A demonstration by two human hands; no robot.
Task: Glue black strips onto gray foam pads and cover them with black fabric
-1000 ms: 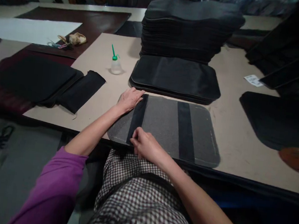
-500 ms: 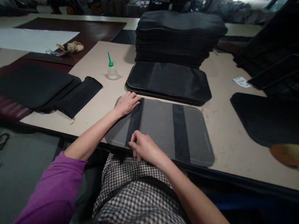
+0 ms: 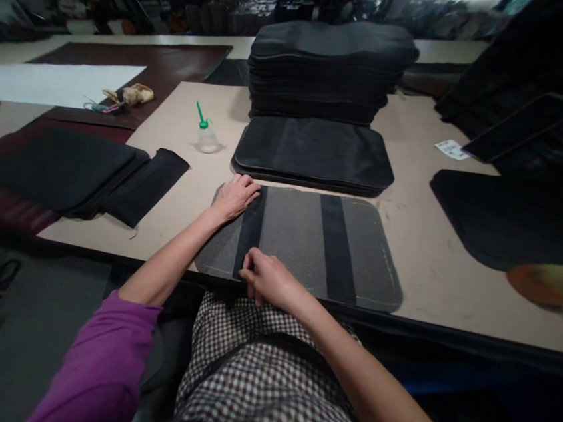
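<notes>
A grey rounded panel (image 3: 293,239) lies at the near edge of the table, with two black strips across it. My left hand (image 3: 236,195) lies flat, fingers together, on the far end of the left black strip (image 3: 250,228). My right hand (image 3: 267,280) presses with curled fingers on the near end of the same strip, at the panel's front edge. The right black strip (image 3: 337,247) lies untouched.
Beyond the panel lie a flat black pad (image 3: 315,151) and a tall stack of black pads (image 3: 326,68). A small bottle with a green nozzle (image 3: 206,132) stands to the left. Black fabric pieces (image 3: 89,174) lie far left, more black pads (image 3: 512,215) at right. An orange blurred object (image 3: 550,283) is at the right edge.
The view has shifted slightly. Both hands stay on the left strip; my right hand has slid a little toward the panel's near edge.
</notes>
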